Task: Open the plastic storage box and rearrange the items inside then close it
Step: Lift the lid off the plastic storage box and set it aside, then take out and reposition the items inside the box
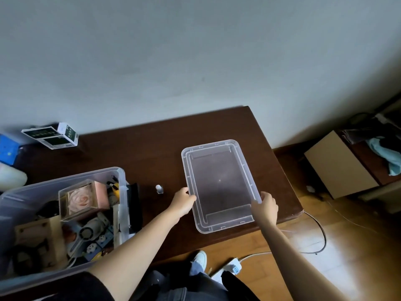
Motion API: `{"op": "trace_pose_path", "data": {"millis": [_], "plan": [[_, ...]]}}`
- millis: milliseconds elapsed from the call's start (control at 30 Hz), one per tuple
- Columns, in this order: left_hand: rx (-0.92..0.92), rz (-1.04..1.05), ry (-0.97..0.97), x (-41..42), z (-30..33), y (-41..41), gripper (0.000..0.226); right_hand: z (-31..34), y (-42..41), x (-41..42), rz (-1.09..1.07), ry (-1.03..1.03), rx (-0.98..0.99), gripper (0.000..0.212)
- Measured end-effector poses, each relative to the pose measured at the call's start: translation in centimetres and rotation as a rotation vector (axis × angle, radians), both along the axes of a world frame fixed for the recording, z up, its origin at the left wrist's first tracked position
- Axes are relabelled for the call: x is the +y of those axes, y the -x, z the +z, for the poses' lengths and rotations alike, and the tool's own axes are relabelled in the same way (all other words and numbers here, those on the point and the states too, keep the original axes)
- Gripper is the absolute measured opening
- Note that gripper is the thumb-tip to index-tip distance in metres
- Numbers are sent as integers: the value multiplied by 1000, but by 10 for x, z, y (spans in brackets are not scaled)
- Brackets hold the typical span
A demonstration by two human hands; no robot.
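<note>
Both hands grip the clear lid (220, 185): left hand (183, 202) and right hand (265, 207) pinch its long sides. It lies flat near the counter's (152, 148) right edge, long axis pointing away. The open storage box (65, 222) sits at the left end.

The lid (220, 185) is clear plastic, smooth and faintly frosted, with a raised moulded rim; the dark table (152, 153) shows through it. That table is brown wood with a dull, slightly worn sheen. The storage box (121, 187) has cloudy translucent plastic walls. Inside it sits a glossy clear case (83, 199) around a pale rose. The floor (347, 246) is varnished wood, shiny where light falls. A carton (53, 135) looks like printed card. The wall (195, 61) is matt paint.
</note>
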State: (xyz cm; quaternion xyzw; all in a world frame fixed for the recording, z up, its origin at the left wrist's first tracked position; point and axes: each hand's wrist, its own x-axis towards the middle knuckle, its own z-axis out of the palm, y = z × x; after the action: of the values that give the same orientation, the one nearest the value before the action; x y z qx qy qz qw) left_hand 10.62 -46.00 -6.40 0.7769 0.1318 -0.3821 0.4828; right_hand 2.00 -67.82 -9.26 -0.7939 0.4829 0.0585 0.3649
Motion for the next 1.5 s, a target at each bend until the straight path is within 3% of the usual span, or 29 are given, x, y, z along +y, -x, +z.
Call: {"op": "trace_pose_path", "data": {"millis": [200,300,400,533,667,767,967,1100,1300,1500], "plan": [[-154,-44,240,44,58,-14,25,37,-47,50,213,-154,-222,29],[-249,56,323,89,78,-21,25,55,-72,97,329,-230,-311,20],[-361,181,369,144,87,-27,26,73,-89,149,414,-315,-397,26],[-510,308,301,230,85,-27,26,85,-96,219,500,-383,-450,31],[-603,348,113,307,76,-24,27,93,-103,276,597,-401,-465,33],[-649,266,-11,352,67,-19,28,93,-108,310,615,-399,-440,28],[-512,-256,-110,400,58,-12,37,86,-112,357,701,-301,-261,24],[-454,-450,-186,407,56,-15,40,84,-109,374,702,-282,-160,27],[-396,-558,-250,401,55,-25,41,76,-107,376,724,-250,-20,24],[-370,-630,-320,393,51,-31,43,70,-116,369,708,-349,56,28]]}}
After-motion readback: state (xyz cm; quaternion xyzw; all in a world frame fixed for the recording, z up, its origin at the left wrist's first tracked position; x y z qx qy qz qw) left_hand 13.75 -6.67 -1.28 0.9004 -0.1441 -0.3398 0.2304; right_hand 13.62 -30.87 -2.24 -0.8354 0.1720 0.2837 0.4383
